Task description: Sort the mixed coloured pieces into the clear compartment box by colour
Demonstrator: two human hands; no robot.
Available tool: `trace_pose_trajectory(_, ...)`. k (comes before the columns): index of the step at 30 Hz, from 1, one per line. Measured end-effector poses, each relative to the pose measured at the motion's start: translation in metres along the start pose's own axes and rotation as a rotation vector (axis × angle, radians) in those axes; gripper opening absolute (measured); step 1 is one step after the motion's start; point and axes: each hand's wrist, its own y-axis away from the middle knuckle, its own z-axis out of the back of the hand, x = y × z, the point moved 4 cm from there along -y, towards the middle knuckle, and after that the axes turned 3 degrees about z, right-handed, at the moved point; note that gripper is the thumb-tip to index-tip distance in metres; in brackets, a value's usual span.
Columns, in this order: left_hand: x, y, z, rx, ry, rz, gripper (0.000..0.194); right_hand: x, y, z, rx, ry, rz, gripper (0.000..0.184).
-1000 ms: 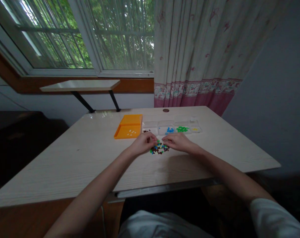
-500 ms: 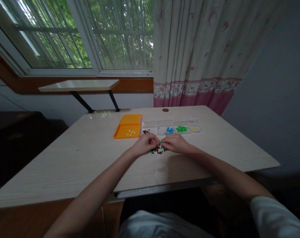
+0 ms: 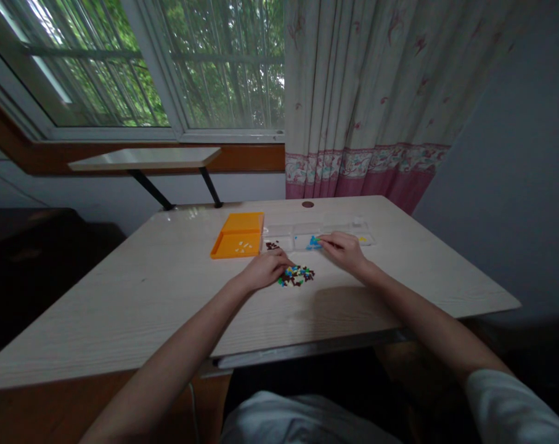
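Pile of pieces (image 3: 298,277) sits by the left hand (image 3: 266,269), its grip unclear, while beyond the pile the right hand (image 3: 344,248) pinches a green piece (image 3: 318,239).

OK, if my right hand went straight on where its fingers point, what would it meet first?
Probably the blue pieces in the clear tray, just left of your right hand; depth is unclear, so it might pass above them.

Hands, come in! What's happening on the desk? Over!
Left hand at the edge of the mixed pile. Right hand at the clear tray, apparently pinching a green piece. Nothing visibly blocking either.
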Motion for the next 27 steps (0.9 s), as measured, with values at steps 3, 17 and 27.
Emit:
trace_pose_trajectory(3, 0.002, 0.0, 0.0, -0.007, -0.013, 0.024, 0.028, -0.002, 0.001, -0.002, 0.018, -0.005, -0.02, 0.026)
trace_pose_trajectory(17, 0.004, -0.001, 0.005, -0.054, -0.021, 0.101, 0.015, -0.014, 0.0, 0.005, 0.127, 0.049, 0.004, 0.028)
trace_pose_trajectory(27, 0.006, -0.001, 0.008, -0.054, -0.009, 0.213, 0.018, -0.07, 0.007, 0.018, 0.518, 0.388, -0.274, 0.025)
